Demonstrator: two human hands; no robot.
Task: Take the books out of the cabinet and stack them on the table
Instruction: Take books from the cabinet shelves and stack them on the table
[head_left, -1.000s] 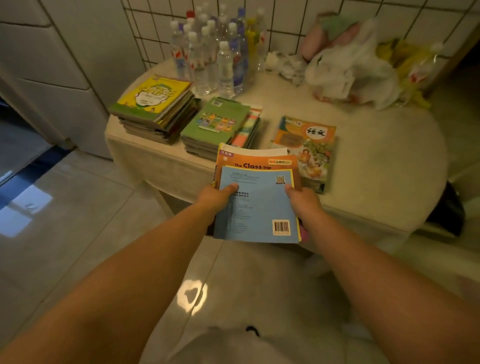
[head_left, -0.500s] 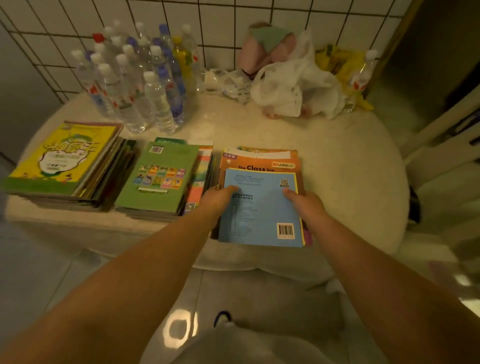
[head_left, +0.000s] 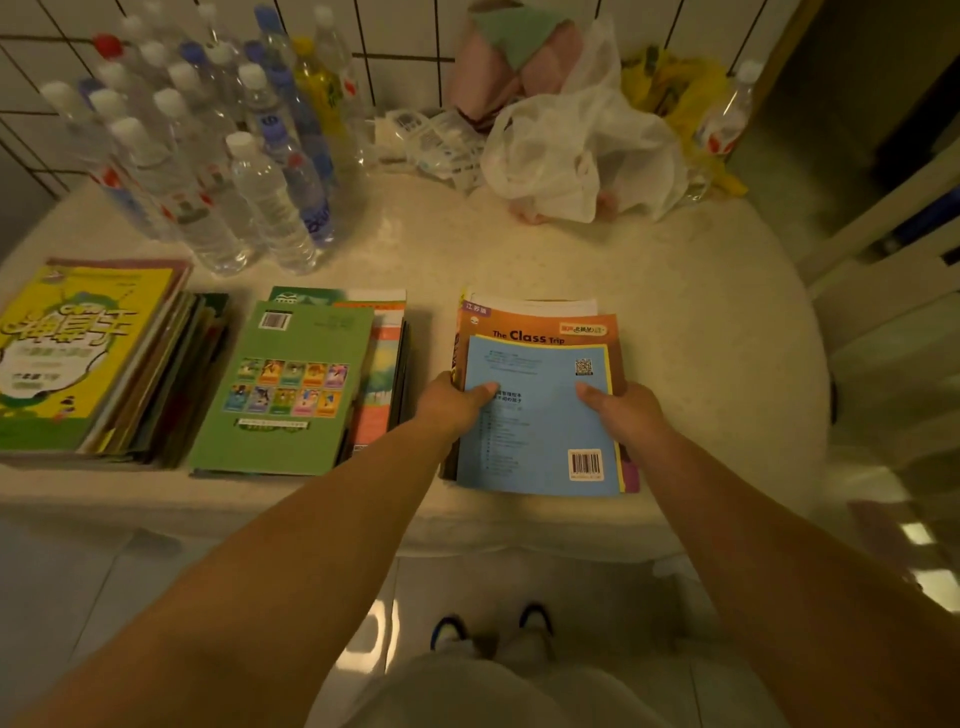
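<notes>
The bundle of books (head_left: 537, 415), carried above the floor a second ago, now lies on the table (head_left: 701, 322), covering the single book seen there earlier. Left hand (head_left: 457, 402) and right hand (head_left: 623, 410) grip its side edges, thumbs on the blue cover. Judgement: third pile placed; release is due. Two finished stacks (head_left: 291, 384) lie left of the left fingers.

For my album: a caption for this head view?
Both hands, left hand and right hand, grip a book pile on the table.
</notes>
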